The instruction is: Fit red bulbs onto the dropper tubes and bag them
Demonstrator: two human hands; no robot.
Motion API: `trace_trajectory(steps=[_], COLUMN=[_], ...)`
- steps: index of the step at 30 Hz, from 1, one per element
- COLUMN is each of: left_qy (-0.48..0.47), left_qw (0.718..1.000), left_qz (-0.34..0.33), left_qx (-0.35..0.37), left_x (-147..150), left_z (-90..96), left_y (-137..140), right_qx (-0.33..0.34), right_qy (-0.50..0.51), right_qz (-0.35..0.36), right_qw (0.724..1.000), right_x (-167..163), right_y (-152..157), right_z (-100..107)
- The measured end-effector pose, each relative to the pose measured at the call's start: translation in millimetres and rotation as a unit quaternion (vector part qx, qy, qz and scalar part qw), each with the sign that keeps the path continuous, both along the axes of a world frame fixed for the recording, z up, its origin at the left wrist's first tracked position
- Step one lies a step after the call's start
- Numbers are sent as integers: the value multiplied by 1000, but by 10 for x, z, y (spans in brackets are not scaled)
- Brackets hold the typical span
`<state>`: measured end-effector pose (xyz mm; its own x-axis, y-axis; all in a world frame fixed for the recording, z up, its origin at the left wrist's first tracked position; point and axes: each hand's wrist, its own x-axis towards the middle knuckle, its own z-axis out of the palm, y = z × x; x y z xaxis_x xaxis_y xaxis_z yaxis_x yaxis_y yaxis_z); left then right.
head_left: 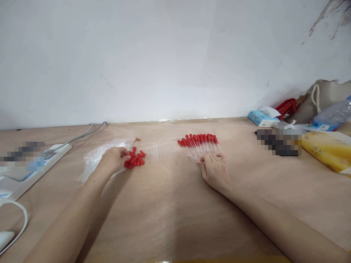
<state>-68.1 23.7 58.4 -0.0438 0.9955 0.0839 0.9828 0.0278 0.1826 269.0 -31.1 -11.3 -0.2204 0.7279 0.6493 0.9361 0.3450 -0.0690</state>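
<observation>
At a small pile of red rubber dropper bulbs [136, 161], my left hand [115, 159] is closed in a pinch, with red showing between thumb and fingers. My right hand [216, 171] rests by the lower ends of a fanned row of glass droppers [202, 143], each topped with a red bulb. Between its thumb and fingers is a thin clear glass tube [192, 157], its free end pointing left. Bare glass tubes [159, 152] lie side by side between the hands. Under my left hand are clear plastic bags [91, 157].
A white power strip [59, 155] with a grey cable [79, 136] lies at the left. On the right are a blue tissue pack [261, 118], a blurred dark object [276, 141], a yellow package [326, 148] and a plastic bottle [336, 113]. A white wall [164, 62] stands behind.
</observation>
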Motion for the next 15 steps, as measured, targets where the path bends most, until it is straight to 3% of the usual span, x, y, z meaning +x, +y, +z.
trace_trajectory(steps=[5,10,15], left_qy=[31,-13,-197], left_qw=[999,992,941], left_qz=[-3,-14,-218], left_qx=[11,126,170], left_x=[-23,230,870], left_z=[4,47,-296], left_y=[12,-86,-400], right_qx=[-5,-5,-29], right_qy=[6,35,70], right_qz=[0,23,112], right_qw=[1000,999,991], right_x=[8,5,-1], right_y=[-5,13,-17], right_z=[-6,-23,-29])
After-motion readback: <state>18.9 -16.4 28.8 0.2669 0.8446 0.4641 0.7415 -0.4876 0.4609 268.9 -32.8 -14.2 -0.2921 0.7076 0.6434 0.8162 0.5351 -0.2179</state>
